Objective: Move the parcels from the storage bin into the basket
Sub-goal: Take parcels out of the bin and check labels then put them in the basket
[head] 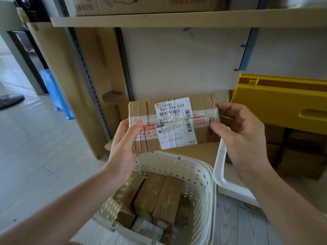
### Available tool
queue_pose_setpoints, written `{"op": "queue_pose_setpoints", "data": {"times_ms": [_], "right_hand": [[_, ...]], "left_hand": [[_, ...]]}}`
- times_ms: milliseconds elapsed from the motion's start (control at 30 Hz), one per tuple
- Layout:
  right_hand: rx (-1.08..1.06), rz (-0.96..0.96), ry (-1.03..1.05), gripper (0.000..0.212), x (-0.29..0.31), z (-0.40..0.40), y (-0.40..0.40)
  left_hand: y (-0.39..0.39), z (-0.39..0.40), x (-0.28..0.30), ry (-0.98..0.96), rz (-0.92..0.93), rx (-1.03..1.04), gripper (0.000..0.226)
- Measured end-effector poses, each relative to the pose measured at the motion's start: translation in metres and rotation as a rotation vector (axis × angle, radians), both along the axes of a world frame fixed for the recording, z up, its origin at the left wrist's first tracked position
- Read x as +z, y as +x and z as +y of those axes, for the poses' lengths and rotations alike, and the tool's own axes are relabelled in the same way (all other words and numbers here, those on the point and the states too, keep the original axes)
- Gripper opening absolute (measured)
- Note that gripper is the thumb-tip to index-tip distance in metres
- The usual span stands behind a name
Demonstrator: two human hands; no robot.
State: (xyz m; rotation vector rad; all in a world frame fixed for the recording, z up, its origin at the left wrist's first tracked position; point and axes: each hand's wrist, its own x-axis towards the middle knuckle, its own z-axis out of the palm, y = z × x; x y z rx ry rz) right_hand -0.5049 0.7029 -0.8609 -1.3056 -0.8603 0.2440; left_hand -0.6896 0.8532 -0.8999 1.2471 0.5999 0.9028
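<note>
Basket (198,174) rim below | both hands' fingers (228,131) grip parcel (141,110) ends, held above

Two hands in view: left hand (123,144) at 9 o'clock of the held parcel (173,121), right hand (238,137) at 3 o'clock of it. One parcel held, carrying two white labels. One cream basket (198,175) at 6 o'clock of that parcel, with at least five parcels inside; exact number not readable. One white bin (220,170) at 3 o'clock of the basket. One yellow crate (276,103) at 2 o'clock. One blue stool (56,92) at 9 o'clock. One shoe (10,100) at far 9 o'clock.
</note>
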Motion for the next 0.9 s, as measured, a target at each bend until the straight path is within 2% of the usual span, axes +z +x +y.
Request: {"op": "queue_pose_setpoints", "data": {"times_ms": [100,200,267,333,367,400,500,567,700,833,900], "right_hand": [[0.052,0.026,-0.034,0.039,0.001,0.001,0.000],[0.089,0.016,-0.146,0.058,-0.003,0.003,0.004],[0.106,-0.044,-0.247,0.069,-0.007,0.006,0.007],[0.129,-0.124,-0.333,0.074,-0.010,0.007,0.007],[0.144,-0.160,-0.360,0.074,-0.012,0.008,0.006],[0.157,-0.194,-0.377,0.074,-0.013,0.009,0.005],[0.196,-0.283,-0.438,0.073,-0.022,0.015,-0.002],[0.217,-0.329,-0.483,0.072,-0.030,0.021,-0.007],[0.213,-0.397,-0.573,0.074,-0.052,0.031,-0.014],[0.111,-0.436,-0.642,0.071,-0.076,0.037,-0.019],[0.074,-0.419,-0.709,0.072,-0.088,0.040,-0.026]], "left_hand": [[-0.004,0.004,-0.005,0.009,0.017,-0.017,0.051],[-0.009,0.010,-0.010,0.038,0.035,-0.086,0.056],[-0.016,0.013,-0.015,0.071,0.046,-0.203,0.070],[-0.025,0.015,-0.020,0.133,0.109,-0.353,0.093],[-0.029,0.016,-0.022,0.173,0.149,-0.412,0.097],[-0.033,0.016,-0.024,0.204,0.180,-0.440,0.093],[-0.045,0.019,-0.027,0.200,0.221,-0.394,0.062],[-0.051,0.020,-0.027,0.189,0.264,-0.353,0.052],[-0.055,0.021,-0.032,0.153,0.497,-0.367,0.074],[-0.036,0.005,-0.038,0.112,0.719,-0.359,0.053],[-0.021,-0.005,-0.044,0.117,0.819,-0.343,0.070]]}}
